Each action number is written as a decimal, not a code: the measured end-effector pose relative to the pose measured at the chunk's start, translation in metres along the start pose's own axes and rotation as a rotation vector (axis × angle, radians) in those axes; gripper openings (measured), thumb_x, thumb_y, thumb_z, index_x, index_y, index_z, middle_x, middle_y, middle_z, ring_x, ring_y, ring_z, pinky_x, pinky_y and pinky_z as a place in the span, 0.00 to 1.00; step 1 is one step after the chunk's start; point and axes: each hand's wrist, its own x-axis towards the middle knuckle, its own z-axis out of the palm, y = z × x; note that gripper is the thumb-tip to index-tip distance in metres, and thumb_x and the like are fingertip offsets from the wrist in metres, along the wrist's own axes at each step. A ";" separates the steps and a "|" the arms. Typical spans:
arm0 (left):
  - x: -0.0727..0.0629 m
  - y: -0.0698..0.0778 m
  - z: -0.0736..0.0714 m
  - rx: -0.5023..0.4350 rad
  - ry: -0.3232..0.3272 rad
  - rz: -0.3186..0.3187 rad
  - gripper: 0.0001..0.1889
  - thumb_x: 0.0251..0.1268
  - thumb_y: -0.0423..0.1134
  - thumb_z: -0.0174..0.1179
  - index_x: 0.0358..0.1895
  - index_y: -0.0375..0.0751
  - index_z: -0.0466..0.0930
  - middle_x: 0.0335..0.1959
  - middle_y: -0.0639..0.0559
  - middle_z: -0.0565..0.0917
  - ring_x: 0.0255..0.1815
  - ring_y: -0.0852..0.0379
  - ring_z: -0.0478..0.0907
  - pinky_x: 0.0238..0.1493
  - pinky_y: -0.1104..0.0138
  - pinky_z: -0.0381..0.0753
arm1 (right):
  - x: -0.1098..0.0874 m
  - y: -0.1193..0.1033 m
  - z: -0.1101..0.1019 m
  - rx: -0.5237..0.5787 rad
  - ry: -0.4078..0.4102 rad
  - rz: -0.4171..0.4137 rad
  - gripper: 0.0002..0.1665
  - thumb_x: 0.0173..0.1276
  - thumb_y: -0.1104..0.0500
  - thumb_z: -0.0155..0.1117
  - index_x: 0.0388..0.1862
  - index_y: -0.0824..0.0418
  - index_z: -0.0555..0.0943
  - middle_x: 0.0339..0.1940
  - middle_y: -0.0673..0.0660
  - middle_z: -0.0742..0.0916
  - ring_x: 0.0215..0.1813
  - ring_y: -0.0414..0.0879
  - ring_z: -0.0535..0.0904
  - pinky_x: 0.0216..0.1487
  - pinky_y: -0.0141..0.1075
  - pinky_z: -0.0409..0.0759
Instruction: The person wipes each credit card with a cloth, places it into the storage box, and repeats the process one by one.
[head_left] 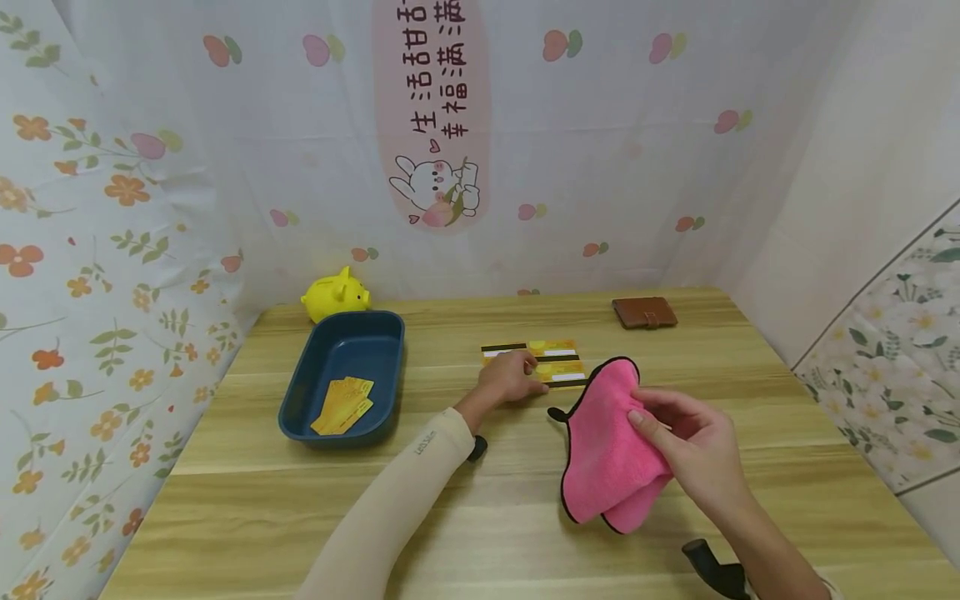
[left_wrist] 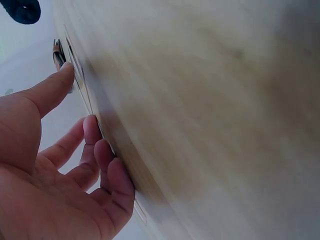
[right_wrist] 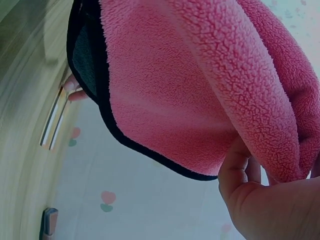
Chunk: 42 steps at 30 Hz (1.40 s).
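Observation:
Several yellow cards with black and white strips point(head_left: 561, 369) lie in rows on the table. Over their left part rests my left hand point(head_left: 510, 377), covering some of them. The left wrist view has this hand point(left_wrist: 65, 165) with its thumb and fingertips apart, touching down along the thin card edges; no clear pinch shows. My right hand point(head_left: 693, 442) grips a pink fleecy towel point(head_left: 611, 450) with black edging, thumb in front, and holds it up off the table. Folds of the towel point(right_wrist: 165, 90) hang from that hand point(right_wrist: 270, 200) in the right wrist view.
A blue bin point(head_left: 291, 400) stands at the left, holding several yellow cards point(head_left: 343, 406). Behind it is a yellow piggy bank point(head_left: 333, 296). A brown wallet point(head_left: 645, 312) lies at the back right of the wooden table point(head_left: 240, 517). A printed curtain point(head_left: 600, 167) hangs behind.

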 end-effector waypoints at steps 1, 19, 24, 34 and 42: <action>0.000 0.000 0.000 0.002 0.002 -0.004 0.26 0.56 0.57 0.71 0.57 0.52 0.82 0.47 0.63 0.84 0.48 0.62 0.80 0.36 0.68 0.79 | 0.000 0.000 0.000 -0.004 0.002 0.000 0.14 0.63 0.74 0.67 0.49 0.73 0.83 0.38 0.50 0.89 0.38 0.38 0.83 0.30 0.30 0.83; 0.001 -0.001 -0.002 0.012 -0.038 -0.046 0.28 0.53 0.55 0.74 0.56 0.50 0.81 0.51 0.60 0.83 0.48 0.60 0.80 0.39 0.65 0.79 | 0.000 0.004 -0.001 -0.045 0.006 0.012 0.14 0.63 0.74 0.68 0.49 0.74 0.82 0.38 0.49 0.88 0.39 0.37 0.83 0.32 0.28 0.83; -0.003 -0.002 -0.005 -0.010 -0.052 -0.030 0.28 0.51 0.53 0.76 0.54 0.48 0.80 0.52 0.58 0.82 0.48 0.58 0.79 0.41 0.63 0.80 | 0.001 0.005 0.000 -0.054 0.006 0.028 0.14 0.63 0.73 0.68 0.49 0.73 0.83 0.39 0.48 0.88 0.40 0.36 0.82 0.33 0.28 0.83; -0.005 -0.004 -0.003 -0.092 -0.081 0.029 0.25 0.54 0.46 0.76 0.51 0.49 0.73 0.39 0.62 0.81 0.37 0.61 0.77 0.35 0.65 0.75 | 0.002 0.008 0.000 -0.061 -0.009 0.021 0.15 0.63 0.73 0.68 0.49 0.74 0.82 0.39 0.49 0.89 0.41 0.37 0.83 0.35 0.28 0.83; -0.006 -0.006 -0.003 -0.126 -0.090 0.039 0.25 0.58 0.42 0.73 0.57 0.48 0.72 0.36 0.62 0.83 0.34 0.61 0.79 0.31 0.66 0.74 | 0.001 0.008 0.003 -0.078 -0.013 0.035 0.15 0.64 0.73 0.68 0.50 0.73 0.82 0.39 0.49 0.89 0.41 0.36 0.83 0.35 0.29 0.84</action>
